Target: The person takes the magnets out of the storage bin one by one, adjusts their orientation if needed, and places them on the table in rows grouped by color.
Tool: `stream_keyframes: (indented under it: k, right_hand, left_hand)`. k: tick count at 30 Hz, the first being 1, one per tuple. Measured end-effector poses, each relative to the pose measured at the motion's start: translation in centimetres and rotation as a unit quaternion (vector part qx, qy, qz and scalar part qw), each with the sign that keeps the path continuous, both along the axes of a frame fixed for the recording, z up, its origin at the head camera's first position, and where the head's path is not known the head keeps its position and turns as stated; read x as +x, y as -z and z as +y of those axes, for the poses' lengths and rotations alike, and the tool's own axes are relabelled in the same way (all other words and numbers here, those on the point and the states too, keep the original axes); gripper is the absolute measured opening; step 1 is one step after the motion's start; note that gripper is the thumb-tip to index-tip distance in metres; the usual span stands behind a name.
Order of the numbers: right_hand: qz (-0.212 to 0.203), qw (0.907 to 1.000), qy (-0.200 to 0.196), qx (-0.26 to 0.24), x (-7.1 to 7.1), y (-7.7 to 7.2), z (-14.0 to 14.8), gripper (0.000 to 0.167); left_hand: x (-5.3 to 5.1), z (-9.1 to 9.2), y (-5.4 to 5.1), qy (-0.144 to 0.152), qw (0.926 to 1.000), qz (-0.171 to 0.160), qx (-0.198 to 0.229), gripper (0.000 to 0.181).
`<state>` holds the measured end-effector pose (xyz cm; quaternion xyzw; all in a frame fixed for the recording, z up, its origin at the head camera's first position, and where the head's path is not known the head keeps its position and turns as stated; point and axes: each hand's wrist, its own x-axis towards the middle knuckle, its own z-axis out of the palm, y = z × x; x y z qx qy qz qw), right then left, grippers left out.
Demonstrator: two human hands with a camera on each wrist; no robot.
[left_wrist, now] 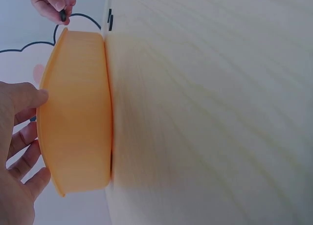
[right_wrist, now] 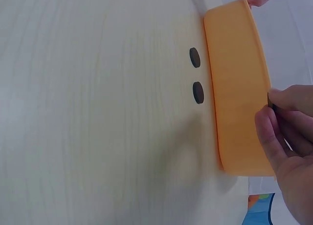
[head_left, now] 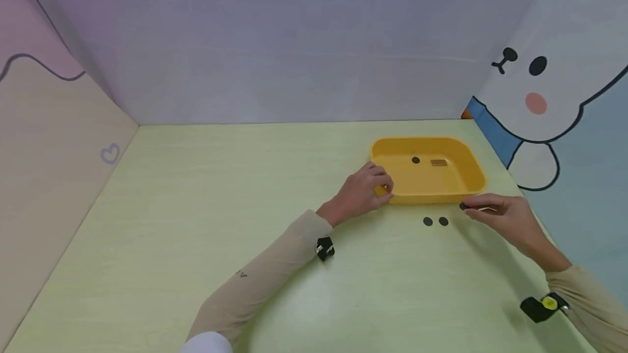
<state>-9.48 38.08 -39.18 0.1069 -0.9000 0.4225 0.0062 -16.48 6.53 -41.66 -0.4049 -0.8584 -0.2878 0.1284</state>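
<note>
At the near left corner of a yellow plastic tray [head_left: 432,199], my left hand [head_left: 360,192] holds the rim, thumb outside and fingers over the edge. Thumb and fingertips of my right hand [head_left: 510,219] pinch a small dark round disc [head_left: 463,206] just off the tray's near right edge. In the right wrist view this disc [right_wrist: 271,103] is seen edge-on, partly covered by the fingers. Two more dark discs, a left one [head_left: 428,221] and a right one [head_left: 444,221], lie flat on the table in front of the tray. Another dark disc [head_left: 415,160] lies inside it.
A small brownish rectangle [head_left: 439,163] shows on the tray's inside. The pale green table [head_left: 221,178] meets a lilac back wall [head_left: 294,70] and a right panel with a cartoon face [head_left: 559,102], close beside my right arm. Both wrists carry black straps.
</note>
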Motion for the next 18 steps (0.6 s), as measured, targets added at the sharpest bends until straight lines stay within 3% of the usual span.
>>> stream_keyframes:
  k: [18]
  right_hand:
    - [-0.013, 0.9997, 0.016, 0.010, 0.0, 1.6, 0.4, 0.024]
  left_hand:
    - [0.0, 0.0, 0.1, 0.001, 1.0000, 0.000, 0.003, 0.008]
